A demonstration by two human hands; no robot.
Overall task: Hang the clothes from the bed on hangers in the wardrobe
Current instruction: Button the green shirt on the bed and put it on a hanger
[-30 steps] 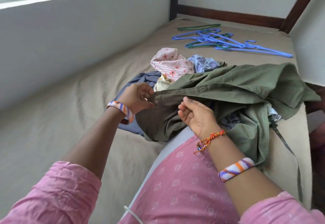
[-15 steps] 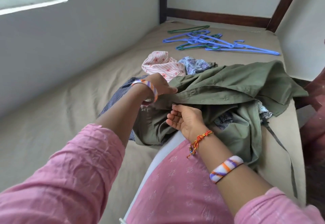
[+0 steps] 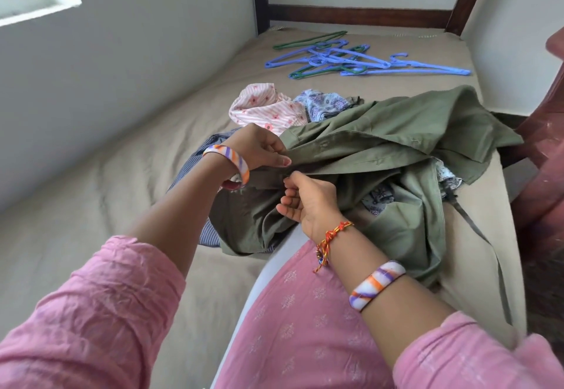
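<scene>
An olive green shirt (image 3: 381, 147) lies crumpled on top of a pile of clothes on the bed (image 3: 91, 205). My left hand (image 3: 259, 149) pinches the shirt's buttoned front edge near its left end. My right hand (image 3: 308, 199) grips the same edge just below, fingers curled into the cloth. A pink striped flowered garment (image 3: 262, 108), a blue patterned one (image 3: 323, 103) and a dark blue striped one (image 3: 195, 163) lie under and behind the shirt. Several blue and green plastic hangers (image 3: 351, 59) lie in a heap at the far end of the bed.
A grey wall runs along the bed's left side, with a window sill (image 3: 39, 7) at top left. A dark wooden bed frame (image 3: 360, 13) closes the far end. A reddish-brown wooden piece (image 3: 546, 160) stands at the right edge.
My left hand has moved right along the shirt's front edge and now pinches it. My right hand has curled its fingers and closed on the edge just below.
</scene>
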